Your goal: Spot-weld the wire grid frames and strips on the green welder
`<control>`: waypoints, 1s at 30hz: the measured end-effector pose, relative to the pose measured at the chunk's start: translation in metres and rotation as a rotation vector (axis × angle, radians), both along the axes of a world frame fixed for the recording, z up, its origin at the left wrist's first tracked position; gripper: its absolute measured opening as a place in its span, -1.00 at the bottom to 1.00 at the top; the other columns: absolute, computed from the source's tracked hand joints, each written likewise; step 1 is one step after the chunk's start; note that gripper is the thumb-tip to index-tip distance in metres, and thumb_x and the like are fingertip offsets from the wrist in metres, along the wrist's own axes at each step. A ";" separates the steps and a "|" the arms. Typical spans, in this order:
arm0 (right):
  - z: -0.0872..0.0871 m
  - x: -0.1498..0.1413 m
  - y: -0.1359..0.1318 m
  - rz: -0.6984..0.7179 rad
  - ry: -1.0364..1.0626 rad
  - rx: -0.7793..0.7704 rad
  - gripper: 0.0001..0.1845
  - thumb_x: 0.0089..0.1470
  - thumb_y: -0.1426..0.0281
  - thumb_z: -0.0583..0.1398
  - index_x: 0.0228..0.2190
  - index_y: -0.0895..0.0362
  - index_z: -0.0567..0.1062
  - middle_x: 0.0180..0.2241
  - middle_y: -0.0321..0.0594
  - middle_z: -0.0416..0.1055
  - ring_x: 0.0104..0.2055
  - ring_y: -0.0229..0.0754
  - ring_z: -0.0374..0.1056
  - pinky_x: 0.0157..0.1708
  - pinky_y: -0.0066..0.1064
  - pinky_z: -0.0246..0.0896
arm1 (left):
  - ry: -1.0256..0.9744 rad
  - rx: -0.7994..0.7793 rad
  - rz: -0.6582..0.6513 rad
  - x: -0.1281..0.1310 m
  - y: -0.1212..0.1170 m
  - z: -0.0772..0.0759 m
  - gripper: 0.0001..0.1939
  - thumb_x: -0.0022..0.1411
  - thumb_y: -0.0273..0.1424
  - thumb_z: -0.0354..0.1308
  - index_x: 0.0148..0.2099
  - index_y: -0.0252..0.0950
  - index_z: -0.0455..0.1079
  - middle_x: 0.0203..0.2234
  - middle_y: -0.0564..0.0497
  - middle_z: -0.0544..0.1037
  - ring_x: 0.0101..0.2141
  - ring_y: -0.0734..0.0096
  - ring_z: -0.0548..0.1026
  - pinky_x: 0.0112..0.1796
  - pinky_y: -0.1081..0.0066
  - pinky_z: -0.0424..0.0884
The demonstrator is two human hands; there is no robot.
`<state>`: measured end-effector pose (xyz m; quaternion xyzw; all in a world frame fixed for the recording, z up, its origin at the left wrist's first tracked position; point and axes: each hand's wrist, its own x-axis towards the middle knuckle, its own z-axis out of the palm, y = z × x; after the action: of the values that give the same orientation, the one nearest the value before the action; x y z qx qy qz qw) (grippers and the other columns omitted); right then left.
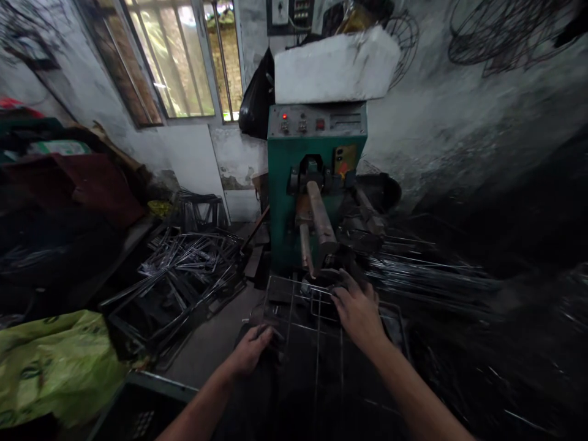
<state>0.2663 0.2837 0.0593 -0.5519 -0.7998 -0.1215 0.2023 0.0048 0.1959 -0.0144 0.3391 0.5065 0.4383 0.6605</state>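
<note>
Directions are taken from the centre of the view. The grimy wall [432, 135] forms the background; its right-hand part falls into deep shadow. The green machine [285, 202] stands just above and below centre, with a thick arm [323, 220] projecting towards the person; its base is hidden behind wire and hands. At 10 to 11 o'clock a barred window [177, 58] is cut off by the upper edge. Between 8 and 9 o'clock lies a heap of metal frames [193, 263], individual pieces not separable. At 8 o'clock a yellow-green sack [55, 367] is cropped, its lettering illegible. The wire frame [318, 343] is located at about 6 o'clock, below the arm; its near end is lost in darkness. Near 12 o'clock a white block [321, 76] rests on the machine.

The right hand [358, 306], between 4 and 5 o'clock, has its fingers bent at the far part of the wire frame; whether they close on a wire cannot be told. The left hand [257, 346], between 6 and 7 o'clock, is curled narrow beside the frame's left edge; blur conceals whether it holds anything. At 12 o'clock a red lamp [285, 116] is lit.
</note>
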 end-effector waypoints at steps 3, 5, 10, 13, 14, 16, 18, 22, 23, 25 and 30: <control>0.000 0.000 -0.001 -0.004 -0.018 0.005 -0.72 0.22 0.39 0.06 -0.30 0.03 0.59 0.19 -0.11 0.28 0.04 0.16 0.19 -0.12 -0.04 0.19 | -0.005 0.004 0.036 0.004 0.001 -0.002 -0.44 -0.08 0.14 0.31 -0.27 -0.25 0.53 -0.41 -0.08 0.57 -0.31 0.14 0.52 -0.28 0.28 0.42; -0.001 0.001 -0.002 0.003 -0.040 0.004 -0.71 0.21 0.41 0.06 -0.31 0.03 0.59 0.20 -0.13 0.27 0.04 0.14 0.20 -0.11 -0.04 0.19 | -0.008 0.010 0.025 0.006 0.001 -0.001 -0.43 -0.10 0.16 0.30 -0.29 -0.25 0.53 -0.41 -0.08 0.58 -0.33 0.15 0.52 -0.28 0.29 0.42; 0.009 0.005 0.004 0.025 -0.115 0.068 -0.74 0.18 0.46 0.07 -0.30 0.06 0.57 0.22 -0.14 0.25 0.05 0.13 0.21 -0.07 -0.03 0.19 | -0.001 0.026 0.004 0.007 0.000 0.001 -0.48 -0.06 0.12 0.31 -0.31 -0.25 0.54 -0.41 -0.07 0.58 -0.29 0.16 0.52 -0.24 0.32 0.42; 0.015 0.009 0.009 0.065 -0.175 0.055 -0.77 0.16 0.47 0.08 -0.31 0.06 0.55 0.25 -0.14 0.19 0.09 0.15 0.18 -0.05 -0.01 0.18 | 0.006 0.029 0.022 0.006 0.000 0.003 -0.47 -0.06 0.12 0.32 -0.32 -0.27 0.52 -0.42 -0.05 0.57 -0.35 0.26 0.50 -0.27 0.37 0.41; 0.014 0.011 0.009 0.078 -0.188 0.052 -0.77 0.16 0.46 0.08 -0.30 0.05 0.55 0.26 -0.13 0.19 0.10 0.16 0.17 -0.06 -0.01 0.19 | -0.004 0.018 0.026 0.007 0.000 0.004 -0.46 -0.07 0.12 0.32 -0.32 -0.28 0.51 -0.43 -0.05 0.56 -0.38 0.29 0.49 -0.30 0.37 0.40; 0.008 0.014 0.008 0.082 -0.198 0.047 -0.75 0.16 0.47 0.07 -0.27 0.05 0.54 0.26 -0.14 0.19 0.10 0.16 0.17 -0.08 -0.02 0.20 | -0.031 0.002 0.014 0.007 -0.001 0.006 -0.43 -0.06 0.13 0.31 -0.31 -0.31 0.50 -0.44 -0.06 0.55 -0.42 0.31 0.48 -0.35 0.37 0.40; 0.000 0.015 0.006 0.058 -0.192 0.045 -0.74 0.17 0.46 0.06 -0.25 0.05 0.55 0.25 -0.14 0.20 0.07 0.16 0.18 -0.09 -0.03 0.20 | -0.031 0.014 -0.016 0.007 -0.002 0.008 -0.42 -0.05 0.15 0.29 -0.32 -0.32 0.49 -0.46 -0.07 0.54 -0.43 0.30 0.49 -0.36 0.36 0.40; -0.008 0.010 0.002 0.051 -0.163 0.013 -0.73 0.20 0.42 0.05 -0.27 0.04 0.55 0.25 -0.17 0.20 0.04 0.13 0.20 -0.09 -0.05 0.18 | -0.016 0.034 -0.023 0.009 -0.003 0.006 -0.41 -0.07 0.17 0.28 -0.36 -0.31 0.49 -0.52 -0.05 0.52 -0.47 0.31 0.48 -0.37 0.35 0.40; -0.008 0.009 0.002 0.054 -0.150 0.008 -0.73 0.21 0.41 0.05 -0.28 0.04 0.55 0.25 -0.17 0.20 0.04 0.12 0.20 -0.09 -0.06 0.17 | -0.046 0.004 -0.019 0.009 -0.004 0.006 -0.40 -0.10 0.18 0.28 -0.37 -0.30 0.47 -0.55 -0.04 0.51 -0.51 0.32 0.47 -0.40 0.35 0.39; -0.008 0.007 0.003 0.052 -0.128 0.005 -0.74 0.21 0.40 0.05 -0.29 0.03 0.56 0.24 -0.19 0.21 0.03 0.12 0.20 -0.10 -0.08 0.16 | -0.103 -0.048 -0.015 0.011 -0.004 0.005 -0.39 -0.14 0.20 0.30 -0.37 -0.29 0.45 -0.58 -0.02 0.50 -0.56 0.35 0.45 -0.46 0.36 0.38; -0.013 0.011 0.009 0.067 -0.084 0.087 -0.73 0.20 0.40 0.05 -0.31 0.04 0.56 0.19 -0.15 0.27 0.00 0.10 0.21 -0.14 -0.10 0.18 | -0.127 -0.051 0.009 0.013 -0.005 0.004 -0.40 -0.14 0.16 0.33 -0.34 -0.30 0.44 -0.54 0.00 0.52 -0.51 0.34 0.47 -0.44 0.39 0.39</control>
<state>0.2773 0.2931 0.0460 -0.5097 -0.8197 -0.1724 0.1964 0.0177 0.1910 -0.0100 0.2914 0.4763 0.4490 0.6976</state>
